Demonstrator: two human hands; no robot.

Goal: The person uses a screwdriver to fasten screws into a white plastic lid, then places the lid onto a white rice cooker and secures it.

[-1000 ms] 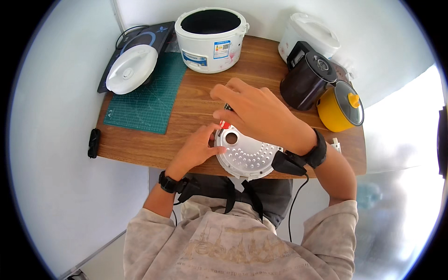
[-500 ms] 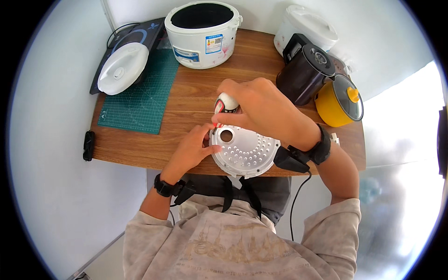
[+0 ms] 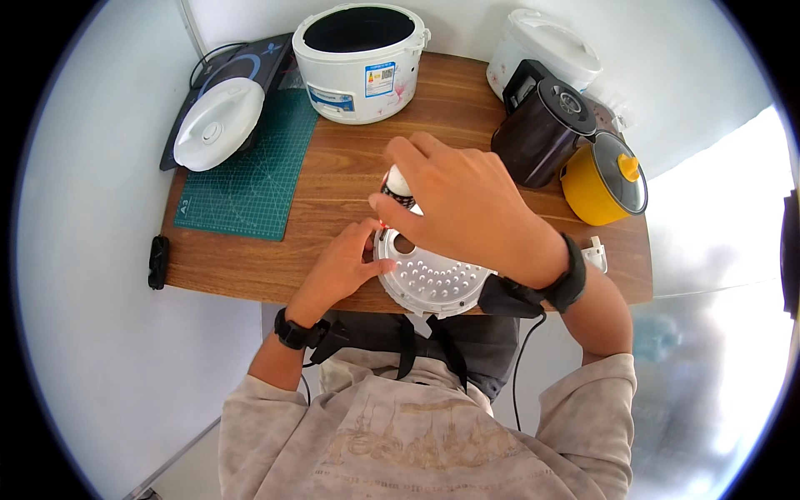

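A round silvery-white perforated plate (image 3: 442,279) with a hole near its upper left lies at the table's front edge. My left hand (image 3: 337,262) grips its left rim, thumb on top and fingers beyond the edge. My right hand (image 3: 475,200) is curled round the thick white, black and red handle of what looks like a screwdriver (image 3: 399,185). The handle stands nearly upright over the plate's upper left rim, close to my left fingertips. Its tip is too small to make out, and my right hand hides part of the plate.
An open white rice cooker body (image 3: 360,83) stands at the back. Left are a white lid (image 3: 218,125), a dark cooktop (image 3: 271,62) and a green cutting mat (image 3: 242,196). Right are a dark kettle (image 3: 542,129), a yellow pot (image 3: 593,187), another white cooker (image 3: 546,46) and a small white part (image 3: 596,254).
My right hand has turned about the screwdriver's handle, its wrist shifting slightly left, uncovering more of the small white part. My left hand and the plate stay put.
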